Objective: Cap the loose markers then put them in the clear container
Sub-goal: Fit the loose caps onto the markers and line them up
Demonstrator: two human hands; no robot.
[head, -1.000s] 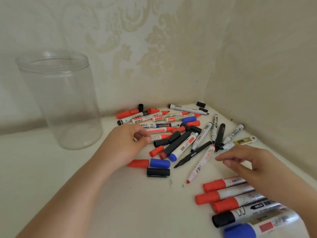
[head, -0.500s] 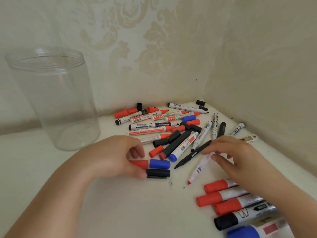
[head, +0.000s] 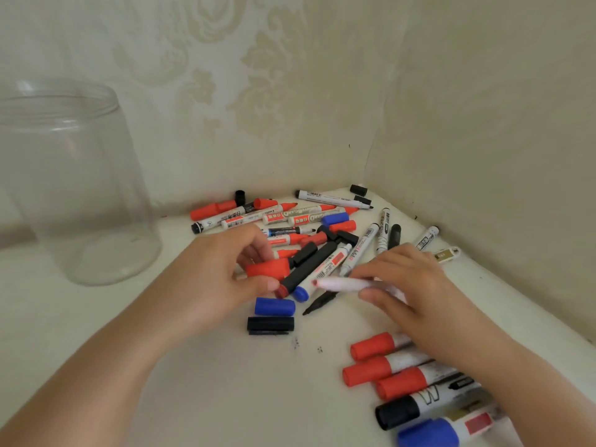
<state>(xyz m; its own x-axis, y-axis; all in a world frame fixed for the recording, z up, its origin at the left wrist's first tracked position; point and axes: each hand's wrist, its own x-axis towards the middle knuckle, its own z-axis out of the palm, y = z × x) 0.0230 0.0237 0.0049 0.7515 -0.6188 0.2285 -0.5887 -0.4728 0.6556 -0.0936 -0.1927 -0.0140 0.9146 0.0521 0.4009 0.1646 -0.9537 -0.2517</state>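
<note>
My left hand pinches a loose red cap just above the table. My right hand grips an uncapped white marker whose red tip points left at that cap, a short gap apart. A pile of loose markers and caps lies behind both hands in the corner. A blue cap and a black cap lie on the table in front of my left hand. The clear container stands upright at the far left with nothing inside.
Several capped markers lie in a row at the lower right, partly under my right forearm. Two patterned walls meet in a corner right behind the pile. The white tabletop stretches toward me.
My left hand picked the red cap up off the table. My right hand lifted the white marker and turned its tip toward the cap.
</note>
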